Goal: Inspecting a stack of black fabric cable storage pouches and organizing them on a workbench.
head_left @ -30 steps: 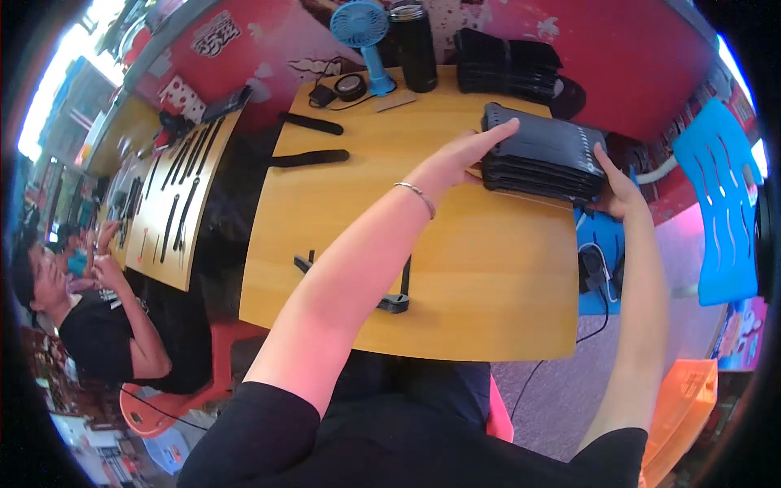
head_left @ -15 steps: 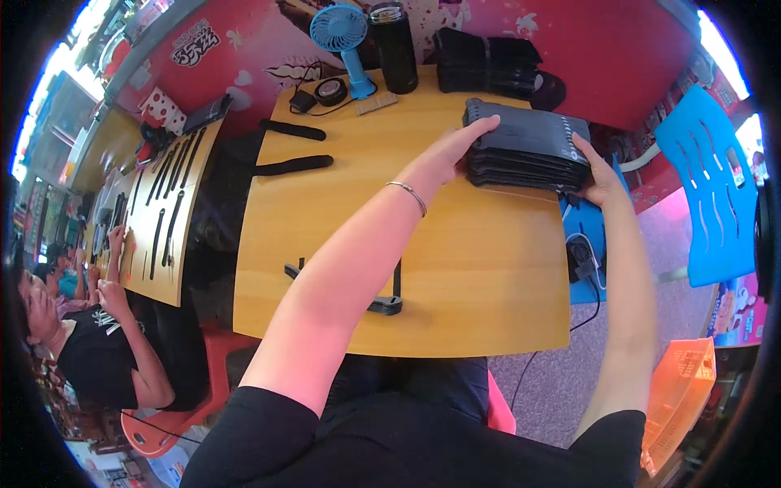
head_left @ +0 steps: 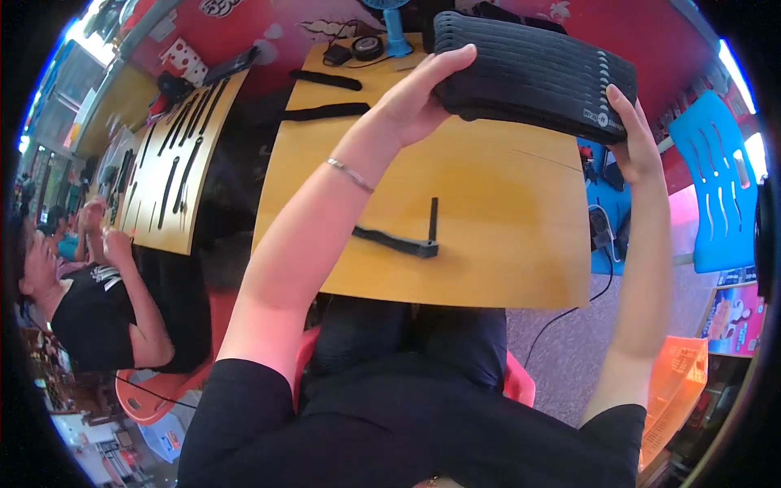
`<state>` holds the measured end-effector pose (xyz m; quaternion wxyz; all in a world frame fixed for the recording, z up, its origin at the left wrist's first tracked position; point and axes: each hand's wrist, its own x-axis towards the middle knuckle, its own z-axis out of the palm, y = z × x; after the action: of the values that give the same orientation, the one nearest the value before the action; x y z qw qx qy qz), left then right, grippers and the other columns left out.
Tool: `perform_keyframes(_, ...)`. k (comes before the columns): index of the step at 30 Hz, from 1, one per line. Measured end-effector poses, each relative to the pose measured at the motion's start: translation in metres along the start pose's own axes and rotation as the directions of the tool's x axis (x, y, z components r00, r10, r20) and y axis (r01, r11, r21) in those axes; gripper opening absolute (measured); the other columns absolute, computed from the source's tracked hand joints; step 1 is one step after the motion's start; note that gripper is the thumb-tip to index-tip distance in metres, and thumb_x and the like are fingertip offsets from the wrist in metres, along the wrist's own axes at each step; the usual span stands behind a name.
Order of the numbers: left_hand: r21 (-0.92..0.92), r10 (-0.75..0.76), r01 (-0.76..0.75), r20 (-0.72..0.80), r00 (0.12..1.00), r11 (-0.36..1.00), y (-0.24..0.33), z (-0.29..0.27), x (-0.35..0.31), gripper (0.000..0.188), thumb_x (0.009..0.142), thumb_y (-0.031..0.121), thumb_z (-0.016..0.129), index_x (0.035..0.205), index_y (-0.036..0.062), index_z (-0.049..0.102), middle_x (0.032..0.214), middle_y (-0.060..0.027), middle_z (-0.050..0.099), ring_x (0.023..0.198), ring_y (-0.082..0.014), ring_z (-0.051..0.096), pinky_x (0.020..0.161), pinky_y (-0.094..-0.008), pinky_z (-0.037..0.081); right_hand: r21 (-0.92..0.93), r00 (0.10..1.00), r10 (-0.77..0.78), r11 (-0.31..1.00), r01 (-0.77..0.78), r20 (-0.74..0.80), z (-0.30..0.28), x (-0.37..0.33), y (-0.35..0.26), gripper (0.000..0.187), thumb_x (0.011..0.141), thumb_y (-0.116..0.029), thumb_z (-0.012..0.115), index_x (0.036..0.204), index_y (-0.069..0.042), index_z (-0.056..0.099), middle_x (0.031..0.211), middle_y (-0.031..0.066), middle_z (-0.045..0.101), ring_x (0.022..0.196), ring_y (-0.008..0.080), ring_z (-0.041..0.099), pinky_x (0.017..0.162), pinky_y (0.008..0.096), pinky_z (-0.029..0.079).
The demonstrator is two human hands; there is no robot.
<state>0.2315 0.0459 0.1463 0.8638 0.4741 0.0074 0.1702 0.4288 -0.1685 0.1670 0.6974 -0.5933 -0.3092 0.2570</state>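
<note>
Red walls close in behind a yellow wooden table (head_left: 488, 236), which fills the middle of the view above the seated person's dark lap. Both hands hold a stack of flat black ridged pieces (head_left: 533, 73) up off the tabletop, in the air over its far right part. The left hand (head_left: 419, 102) grips the stack's left end, thumb stretched along the upper edge and the other fingers tucked beneath, with a thin silver bracelet (head_left: 350, 174) on the wrist. The right hand (head_left: 634, 138) clasps the right end, fingers curled around the edge beside a small round white mark.

On the table below the left forearm lies a black L-shaped bracket (head_left: 407, 240), one arm flat and one pointing away. Two black straps (head_left: 325, 111) lie near the far left edge, well apart from the hands, and close to the wall stand a small blue fan (head_left: 394, 28) and a round black object (head_left: 368, 46), perhaps a reel of tape.

To the right stands a blue plastic chair (head_left: 720, 187), with an orange plastic crate (head_left: 675, 390) lower down. At the left a second yellow table (head_left: 175, 163) carries rows of long black strips, and a person in a black shirt (head_left: 81, 317) sits beside it.
</note>
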Motion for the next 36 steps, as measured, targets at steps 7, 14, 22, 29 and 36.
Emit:
perform_keyframes(7, 0.103, 0.002, 0.027, -0.266, 0.964, 0.994, 0.016, -0.009, -0.181, 0.073, 0.084, 0.024, 0.069, 0.144, 0.0038, 0.033, 0.132, -0.0112, 0.051, 0.122, -0.0207, 0.051, 0.105, -0.0352, 0.038, 0.074, 0.977, -0.126, 0.991, 0.114, 0.174, 0.088, -0.116, 0.034, 0.094, 0.079, -0.027, 0.075, 0.151, -0.002, 0.02, 0.141, 0.0129, 0.042, 0.126, 0.0232, 0.046, 0.109, 0.0367, 0.033)
perform_keyframes(14, 0.105, -0.072, 0.121, -0.382, 0.921, 0.987, -0.021, -0.032, -0.307, 0.109, 0.074, 0.016, 0.076, 0.154, 0.0092, 0.003, 0.148, -0.0137, 0.034, 0.136, -0.0239, 0.035, 0.114, -0.0377, 0.023, 0.101, 0.954, 0.155, 0.977, -0.186, 0.257, 0.142, -0.214, 0.096, 0.116, 0.065, 0.0, 0.075, 0.152, -0.003, -0.002, 0.136, 0.0157, 0.039, 0.126, 0.0257, 0.042, 0.109, 0.0368, 0.034)
perform_keyframes(22, 0.292, 0.116, -0.059, -0.182, 0.976, 0.955, -0.031, -0.069, -0.281, 0.117, 0.072, 0.012, 0.079, 0.154, 0.0125, -0.004, 0.15, -0.013, 0.032, 0.138, -0.0225, 0.031, 0.114, -0.0368, 0.022, -0.102, 0.953, -0.058, 0.991, 0.092, 0.298, 0.139, -0.173, 0.119, 0.127, 0.058, -0.003, 0.08, 0.153, -0.004, -0.004, 0.144, 0.015, 0.034, 0.129, 0.0267, 0.04, 0.111, 0.0366, 0.029)
perform_keyframes(29, 0.455, 0.165, -0.14, -0.016, 0.986, 0.88, -0.028, -0.066, -0.287, 0.126, 0.065, 0.001, 0.078, 0.153, 0.0158, -0.011, 0.152, -0.0136, 0.029, 0.138, -0.0211, 0.031, 0.112, -0.0348, 0.025, -0.371, 0.894, -0.246, 0.844, 0.388, 0.374, 0.114, -0.191, 0.118, 0.139, 0.053, -0.025, 0.092, 0.152, -0.001, -0.003, 0.144, 0.0173, 0.037, 0.133, 0.028, 0.038, 0.113, 0.039, 0.026)
perform_keyframes(36, 0.506, 0.08, -0.051, -0.035, 0.996, 0.861, -0.04, -0.069, -0.305, 0.126, 0.064, -0.003, 0.076, 0.153, 0.0115, -0.012, 0.155, -0.0141, 0.024, 0.14, -0.0206, 0.027, 0.113, -0.0343, 0.024, -0.383, 0.916, -0.164, 0.871, 0.308, 0.366, 0.112, -0.211, 0.134, 0.144, 0.052, -0.037, 0.094, 0.151, 0.001, -0.004, 0.143, 0.0183, 0.038, 0.131, 0.03, 0.04, 0.112, 0.0406, 0.029)
